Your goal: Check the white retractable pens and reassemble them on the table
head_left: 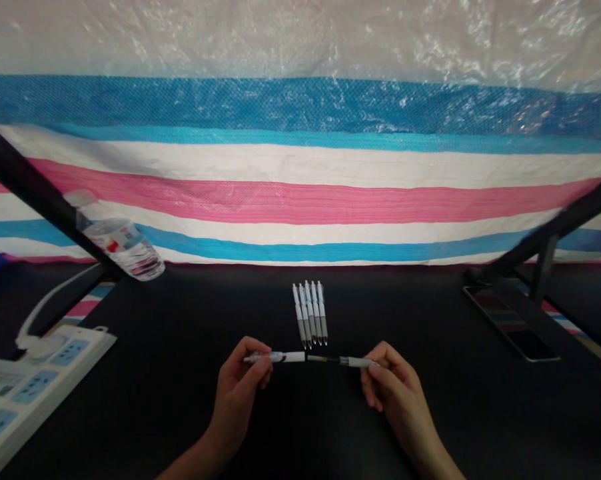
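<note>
My left hand (243, 380) is closed in a pinch on a white pen barrel (288, 357), held level over the black table (180, 400). My right hand (388, 383) is closed on the pen's grey front part (355, 362), from which a thin refill (323, 359) points towards the barrel. A small gap separates the two halves. Just beyond them, several assembled white pens (310, 312) lie side by side in a neat row.
A white power strip (25, 387) sits at the left edge. A plastic water bottle (123, 247) lies tilted behind it. A dark phone (510, 323) lies at the right by black stand legs (545, 247). A striped tarp (300, 187) hangs at the back.
</note>
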`<state>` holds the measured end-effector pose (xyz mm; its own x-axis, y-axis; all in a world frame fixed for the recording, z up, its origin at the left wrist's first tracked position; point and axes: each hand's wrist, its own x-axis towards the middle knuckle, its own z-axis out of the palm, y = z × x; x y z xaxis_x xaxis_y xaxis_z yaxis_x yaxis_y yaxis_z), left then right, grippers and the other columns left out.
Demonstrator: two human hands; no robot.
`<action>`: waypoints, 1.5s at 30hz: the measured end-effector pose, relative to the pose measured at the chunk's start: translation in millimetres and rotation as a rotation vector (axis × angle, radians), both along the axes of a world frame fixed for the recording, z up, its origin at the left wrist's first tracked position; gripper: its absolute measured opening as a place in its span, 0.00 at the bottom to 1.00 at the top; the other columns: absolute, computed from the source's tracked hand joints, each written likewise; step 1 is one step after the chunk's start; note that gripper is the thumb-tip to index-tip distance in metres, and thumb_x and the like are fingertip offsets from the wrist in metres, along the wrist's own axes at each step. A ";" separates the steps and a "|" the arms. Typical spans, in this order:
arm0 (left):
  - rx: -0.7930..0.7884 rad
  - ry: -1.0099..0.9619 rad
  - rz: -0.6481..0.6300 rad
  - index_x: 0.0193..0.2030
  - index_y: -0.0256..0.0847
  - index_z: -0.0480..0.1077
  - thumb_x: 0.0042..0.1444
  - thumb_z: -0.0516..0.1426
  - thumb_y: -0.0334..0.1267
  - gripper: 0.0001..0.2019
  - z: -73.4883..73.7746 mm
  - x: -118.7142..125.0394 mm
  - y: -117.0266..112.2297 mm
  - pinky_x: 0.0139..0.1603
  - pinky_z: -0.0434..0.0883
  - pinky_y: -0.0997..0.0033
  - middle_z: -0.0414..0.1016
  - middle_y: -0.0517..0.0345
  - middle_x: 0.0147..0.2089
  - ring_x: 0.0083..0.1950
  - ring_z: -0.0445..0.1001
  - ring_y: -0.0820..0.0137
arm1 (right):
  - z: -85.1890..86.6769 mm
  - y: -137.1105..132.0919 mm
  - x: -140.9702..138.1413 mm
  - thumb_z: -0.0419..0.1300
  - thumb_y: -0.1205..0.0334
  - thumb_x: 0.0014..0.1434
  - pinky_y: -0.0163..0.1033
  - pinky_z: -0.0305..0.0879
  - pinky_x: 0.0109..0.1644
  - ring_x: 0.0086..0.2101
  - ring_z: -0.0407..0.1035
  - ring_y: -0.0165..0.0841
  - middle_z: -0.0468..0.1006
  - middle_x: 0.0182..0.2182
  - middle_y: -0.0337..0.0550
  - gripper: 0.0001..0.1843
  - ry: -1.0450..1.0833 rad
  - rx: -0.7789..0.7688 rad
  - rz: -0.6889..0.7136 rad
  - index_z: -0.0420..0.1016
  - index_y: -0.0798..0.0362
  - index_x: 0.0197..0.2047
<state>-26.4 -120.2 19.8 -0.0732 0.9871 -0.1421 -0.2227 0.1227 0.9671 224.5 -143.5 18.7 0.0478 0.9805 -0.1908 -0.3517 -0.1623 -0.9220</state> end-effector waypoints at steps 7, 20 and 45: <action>-0.008 -0.032 -0.001 0.31 0.39 0.71 0.53 0.65 0.45 0.12 1.5 -0.1 -0.2 0.26 0.60 0.76 0.63 0.65 0.23 0.25 0.59 0.75 | -1.3 0.3 1.6 0.66 0.54 0.59 0.28 0.49 0.19 0.17 0.62 0.24 0.73 0.22 0.36 0.14 -0.012 0.007 0.010 0.70 0.54 0.31; -0.013 0.074 -0.252 0.35 0.38 0.71 0.57 0.63 0.49 0.15 -1.7 4.1 -5.2 0.28 0.67 0.73 0.71 0.60 0.27 0.28 0.68 0.71 | -3.5 -3.7 -8.4 0.58 0.46 0.65 0.32 0.61 0.25 0.23 0.68 0.28 0.74 0.27 0.39 0.17 -0.443 0.143 0.242 0.72 0.53 0.40; -0.034 -0.005 -0.222 0.35 0.39 0.72 0.57 0.64 0.47 0.13 -5.8 2.9 -5.7 0.28 0.66 0.75 0.71 0.62 0.27 0.28 0.67 0.73 | -2.6 -4.7 -11.7 0.56 0.47 0.67 0.35 0.65 0.31 0.25 0.70 0.30 0.78 0.34 0.42 0.18 -0.555 0.202 0.258 0.67 0.51 0.51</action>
<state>-23.5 -125.9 14.0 0.1463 0.9736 -0.1752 -0.1914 0.2016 0.9606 212.9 -148.3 16.1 -0.1564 0.9876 -0.0160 0.2132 0.0179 -0.9768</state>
